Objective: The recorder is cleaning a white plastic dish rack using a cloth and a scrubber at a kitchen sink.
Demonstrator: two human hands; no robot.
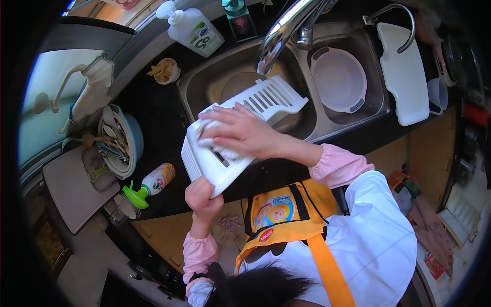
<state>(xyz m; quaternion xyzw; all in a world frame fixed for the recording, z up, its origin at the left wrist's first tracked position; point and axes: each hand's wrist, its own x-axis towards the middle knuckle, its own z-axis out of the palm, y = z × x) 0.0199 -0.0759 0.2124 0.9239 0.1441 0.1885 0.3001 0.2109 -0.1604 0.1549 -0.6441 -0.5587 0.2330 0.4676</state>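
Note:
A white slotted plastic rack (277, 93) is held at a slant over the left bowl of a steel double sink (195, 80). My left hand (204, 197) grips its near lower corner with the fingers curled around the edge. On the rack's flat face, my right hand (239, 132) presses a white cloth (209, 142), which is partly hidden under the fingers. Above the rack's far end hangs the chrome faucet (276, 36). No running water is visible from it.
A round pale basin (339, 80) sits in the right bowl. A white board (404, 76) lies right of the sink. To the left are a spray bottle (153, 182), a utensil-filled basin (136, 147) and a cutting board (73, 192). Behind stand a pump bottle (195, 32) and a small cup (173, 75).

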